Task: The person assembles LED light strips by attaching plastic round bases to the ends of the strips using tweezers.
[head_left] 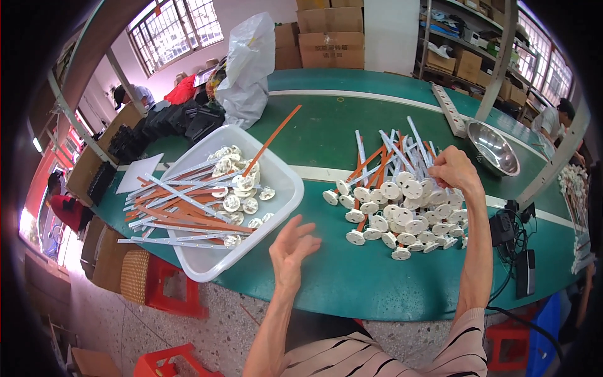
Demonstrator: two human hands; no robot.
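My left hand (292, 251) hovers over the table's front part beside the white plastic tub (292, 198), fingers spread and holding nothing. Inside the tub lie orange and whitish flat strips (169, 210) with white round disc-shaped ends (232, 202); several strips stick out over its rim. To the right is a heaped pile of similar strips, their white discs (402, 217) toward me and the strips (405, 151) pointing away. At the pile's right far side my right hand (453, 168) has its fingers curled closed by the strips; what they hold is hidden.
A metal bowl (493, 147) and a white power strip (449, 110) are at the far right. Black adapters and cables (505, 229) lie right of the pile. Black parts (182, 122) and a white plastic bag (248, 69) stand at the back left. Red stools (176, 292) are below.
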